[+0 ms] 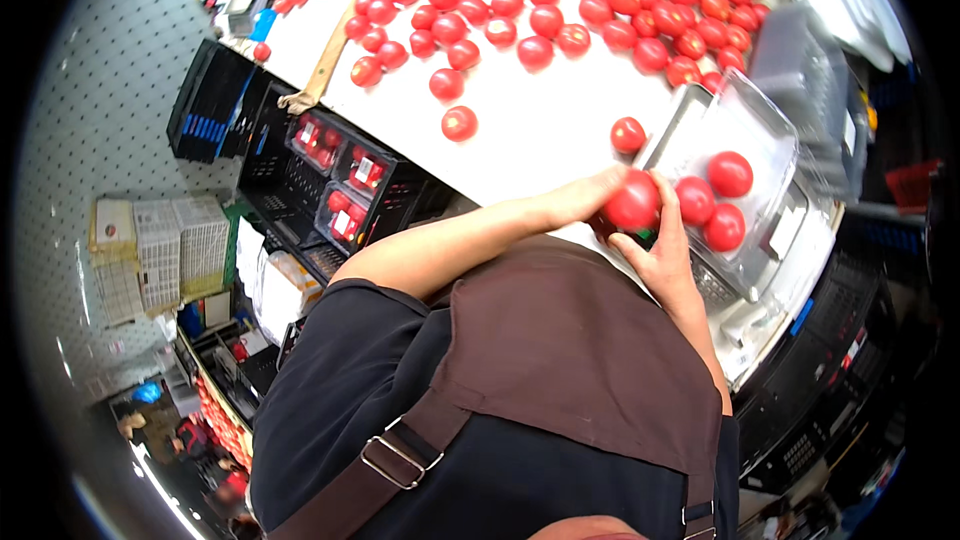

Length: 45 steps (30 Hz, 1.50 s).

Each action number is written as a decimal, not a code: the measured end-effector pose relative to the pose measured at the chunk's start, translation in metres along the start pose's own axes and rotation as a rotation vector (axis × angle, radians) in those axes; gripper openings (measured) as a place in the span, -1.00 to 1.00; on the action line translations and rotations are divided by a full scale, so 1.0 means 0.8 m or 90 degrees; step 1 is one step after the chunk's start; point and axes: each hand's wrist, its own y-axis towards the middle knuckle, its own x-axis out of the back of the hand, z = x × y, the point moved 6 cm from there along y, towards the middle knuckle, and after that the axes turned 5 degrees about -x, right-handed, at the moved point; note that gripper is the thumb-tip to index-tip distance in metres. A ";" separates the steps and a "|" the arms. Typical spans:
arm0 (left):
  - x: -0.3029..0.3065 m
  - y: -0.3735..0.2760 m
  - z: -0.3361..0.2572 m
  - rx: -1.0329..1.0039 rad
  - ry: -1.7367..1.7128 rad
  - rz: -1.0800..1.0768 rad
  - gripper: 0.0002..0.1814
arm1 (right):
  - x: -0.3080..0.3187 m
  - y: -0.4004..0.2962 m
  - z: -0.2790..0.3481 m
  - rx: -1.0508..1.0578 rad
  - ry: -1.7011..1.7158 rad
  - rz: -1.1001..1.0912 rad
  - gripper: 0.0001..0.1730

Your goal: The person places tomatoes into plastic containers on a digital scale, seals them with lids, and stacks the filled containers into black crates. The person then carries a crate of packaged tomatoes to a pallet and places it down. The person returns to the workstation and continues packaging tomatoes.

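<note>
A red tomato (632,199) is held between my two hands near the table's front edge. My left hand (592,191) touches its left side, with part of the fingers hidden. Fingers of my right hand (662,240) are around its right side. Something green shows just below the tomato. To the right, a clear plastic punnet (776,124) with several tomatoes (726,227) in it rests tilted on a metal scale or tray. A single tomato (628,135) lies on the white table (525,112) just beyond my hands.
Many loose tomatoes (667,15) spread over the far table, beside a wooden strip (334,52). Stacked clear punnets (802,75) stand at the right. A black crate (262,172) with filled punnets (349,214) sits at the left edge; more black crates (810,382) are at lower right.
</note>
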 end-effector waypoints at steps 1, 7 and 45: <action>-0.006 -0.002 -0.005 0.010 0.060 0.034 -0.32 | -0.008 0.006 0.006 0.058 -0.044 -0.009 -0.07; 0.203 0.003 -0.020 -0.238 0.516 -0.429 -0.52 | 0.000 0.019 -0.012 -0.268 0.539 0.039 -0.09; 0.027 0.136 -0.068 -0.385 0.688 -0.170 -0.74 | 0.313 -0.184 -0.209 -0.349 -0.146 -0.630 -0.68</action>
